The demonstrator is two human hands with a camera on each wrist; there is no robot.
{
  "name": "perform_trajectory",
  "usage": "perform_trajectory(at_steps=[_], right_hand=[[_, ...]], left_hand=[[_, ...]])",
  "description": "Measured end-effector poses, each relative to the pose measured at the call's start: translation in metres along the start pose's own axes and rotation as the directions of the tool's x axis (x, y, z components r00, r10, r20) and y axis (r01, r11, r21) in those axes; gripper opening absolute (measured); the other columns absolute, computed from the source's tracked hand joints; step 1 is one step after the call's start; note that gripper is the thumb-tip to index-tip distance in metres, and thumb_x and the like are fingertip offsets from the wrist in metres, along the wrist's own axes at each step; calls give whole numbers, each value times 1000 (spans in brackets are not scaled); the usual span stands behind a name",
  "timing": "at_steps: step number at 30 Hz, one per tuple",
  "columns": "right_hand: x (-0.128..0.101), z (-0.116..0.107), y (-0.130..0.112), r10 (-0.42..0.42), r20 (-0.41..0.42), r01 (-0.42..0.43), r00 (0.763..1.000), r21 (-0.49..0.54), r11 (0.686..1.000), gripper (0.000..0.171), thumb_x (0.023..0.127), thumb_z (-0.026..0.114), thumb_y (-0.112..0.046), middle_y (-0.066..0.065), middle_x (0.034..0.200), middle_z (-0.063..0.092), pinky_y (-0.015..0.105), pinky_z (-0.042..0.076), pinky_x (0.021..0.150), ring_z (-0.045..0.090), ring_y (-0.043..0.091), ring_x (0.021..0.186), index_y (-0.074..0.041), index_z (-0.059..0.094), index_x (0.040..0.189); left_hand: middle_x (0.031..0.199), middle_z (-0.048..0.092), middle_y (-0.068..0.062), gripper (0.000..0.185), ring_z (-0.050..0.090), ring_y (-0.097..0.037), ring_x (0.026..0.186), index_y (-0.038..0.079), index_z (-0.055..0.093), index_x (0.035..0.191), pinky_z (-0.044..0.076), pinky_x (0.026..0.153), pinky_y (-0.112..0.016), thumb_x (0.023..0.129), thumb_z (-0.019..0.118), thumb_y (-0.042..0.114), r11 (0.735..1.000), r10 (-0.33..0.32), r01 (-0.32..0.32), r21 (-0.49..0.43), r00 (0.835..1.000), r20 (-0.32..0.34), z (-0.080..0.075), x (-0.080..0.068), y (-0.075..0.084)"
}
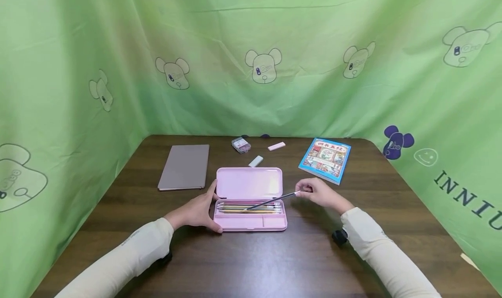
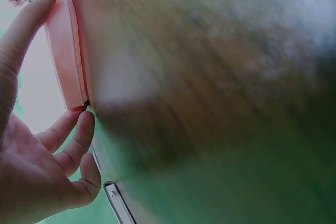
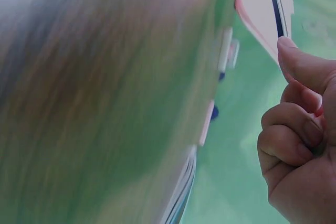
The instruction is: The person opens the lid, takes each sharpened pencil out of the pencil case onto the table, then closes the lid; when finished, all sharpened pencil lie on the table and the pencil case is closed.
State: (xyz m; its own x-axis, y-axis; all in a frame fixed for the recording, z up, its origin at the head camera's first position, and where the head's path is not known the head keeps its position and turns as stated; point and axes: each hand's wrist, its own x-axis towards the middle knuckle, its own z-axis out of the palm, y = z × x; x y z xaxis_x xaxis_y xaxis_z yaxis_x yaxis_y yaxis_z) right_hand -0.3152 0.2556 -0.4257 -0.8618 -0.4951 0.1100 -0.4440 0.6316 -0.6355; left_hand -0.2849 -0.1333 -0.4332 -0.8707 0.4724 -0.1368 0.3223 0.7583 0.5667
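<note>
1. Head view: your left hand (image 1: 198, 211) lies flat and relaxed against the left end of the open pink pencil case (image 1: 250, 200), keeping it from sliding. The case sits in the middle of the table (image 1: 251, 259), with its lid tipped up at the back.
2. Head view again: your right hand (image 1: 319, 192) pinches the back end of a dark pencil (image 1: 270, 201). The pencil slants down to the left, and its tip is down among the other pencils (image 1: 249, 208) lying in a row in the case. I think you are at the step of laying this pencil in with the rest.
3. Head view, other things: a grey notebook (image 1: 185, 166), a white eraser (image 1: 256, 161), a pink eraser (image 1: 276, 146), a small clear box (image 1: 241, 144) and a picture book (image 1: 325, 159) lie farther back on the table.
4. Left wrist view: your left hand's fingers (image 2: 73, 142) are nearly straight and touch the pink edge of the case (image 2: 65, 51). The rest is blurry.
5. Right wrist view: your right hand's fingers (image 3: 286, 135) are curled in tight, thumb on top. The pencil itself is hard to make out here.
6. Next move, as I judge it: lower the back end until the pencil lies flat beside the others, then let go. Keep your left hand holding the case steady.
</note>
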Motion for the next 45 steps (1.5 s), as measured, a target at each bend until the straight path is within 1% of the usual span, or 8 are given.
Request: perform_trajectory(at_steps=[7,10,18,24,32,36,40,45], right_hand=[[-19,-22,19,29,-69,-26,997,48,999,7,85,66,-15,-8,59,33,21,28,51,30,2,53,-10,63,80],[-28,-30,24,55,-102,-53,993,29,998,7,85,66,-12,-8,58,31,20,27,51,28,0,52,-8,63,80],[-55,-55,9,114,-169,-116,979,-5,993,5,84,63,1,-3,59,34,22,28,51,30,1,53,5,62,84],[-70,-61,47,177,-197,-176,964,21,984,7,85,64,-4,-5,60,35,23,29,50,31,1,54,2,64,87],[-79,-63,77,270,-109,-265,957,60,962,14,84,66,-12,-5,61,37,23,32,53,35,3,56,1,62,84],[-74,-62,84,264,-71,-265,962,-4,964,12,84,67,-13,-5,61,39,24,31,57,36,5,58,-3,62,82],[-68,-62,88,258,-51,-262,965,-90,961,11,82,69,-15,-4,64,48,25,33,62,40,7,63,-6,62,81],[-66,-62,91,265,-17,-265,964,-106,958,10,82,69,-14,-1,74,62,26,36,66,44,9,67,-6,63,82]], left_hand=[[125,53,-4,141,49,-22,115,5,-6,148,36,100,-45,51,86,51,1000,21,-21,5,1000,-11,1,0,-2],[125,53,-5,141,49,-22,115,5,-6,148,36,100,-45,51,86,52,1000,26,-26,10,1000,-13,2,0,-2],[125,52,-5,140,49,-23,115,5,-6,148,36,100,-46,52,85,52,1000,22,-22,18,1000,-12,1,-1,-2],[125,52,-4,140,49,-23,115,5,-6,148,36,100,-46,52,85,53,1000,18,-18,23,1000,-15,1,-1,-1],[127,51,-5,140,48,-24,117,5,-6,148,36,100,-47,52,85,53,1000,12,-12,27,1000,-9,3,1,-2],[127,51,-4,140,48,-24,117,6,-6,148,35,101,-48,52,84,54,999,14,-14,33,1000,-8,4,3,-2],[127,51,-5,141,48,-24,118,7,-6,148,35,101,-48,51,84,55,1000,7,-6,29,1000,-7,3,2,-2],[127,50,-6,140,48,-24,118,6,-4,148,35,102,-48,51,85,54,1000,-7,7,24,1000,-2,3,1,-3]])
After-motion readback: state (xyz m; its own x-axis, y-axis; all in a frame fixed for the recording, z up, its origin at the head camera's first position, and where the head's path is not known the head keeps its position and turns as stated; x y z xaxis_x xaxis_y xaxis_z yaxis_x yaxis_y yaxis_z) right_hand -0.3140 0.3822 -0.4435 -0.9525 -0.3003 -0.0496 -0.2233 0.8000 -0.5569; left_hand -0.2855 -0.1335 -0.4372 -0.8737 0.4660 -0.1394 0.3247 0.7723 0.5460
